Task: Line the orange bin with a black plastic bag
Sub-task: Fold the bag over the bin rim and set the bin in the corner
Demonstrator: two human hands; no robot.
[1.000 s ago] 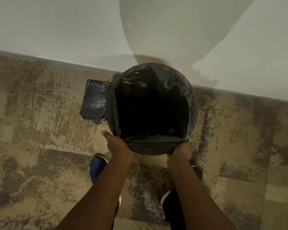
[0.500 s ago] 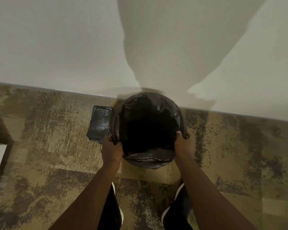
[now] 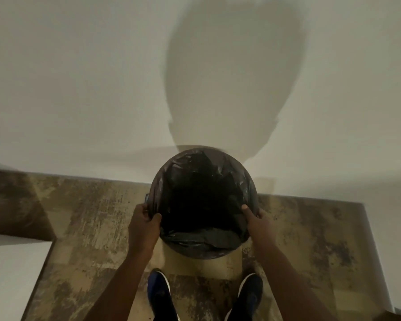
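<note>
While the person stands over it, the bin (image 3: 204, 252) sits on the patterned floor (image 3: 83, 228) close against the pale wall (image 3: 79, 89), its sides wholly wrapped by the black plastic bag (image 3: 195, 239), so no orange shows. Each hand takes one side of the rim: the left hand (image 3: 143, 224) has its grip closed on the folded-over plastic, and the right hand (image 3: 255, 220) pinches the opposite edge, thumb inside. Holding at opposite sides likely keeps the bag taut and evenly seated around the rim. Both shoes (image 3: 159, 290) stand just before the bin, squaring the body to it. Lining looks almost finished.
</note>
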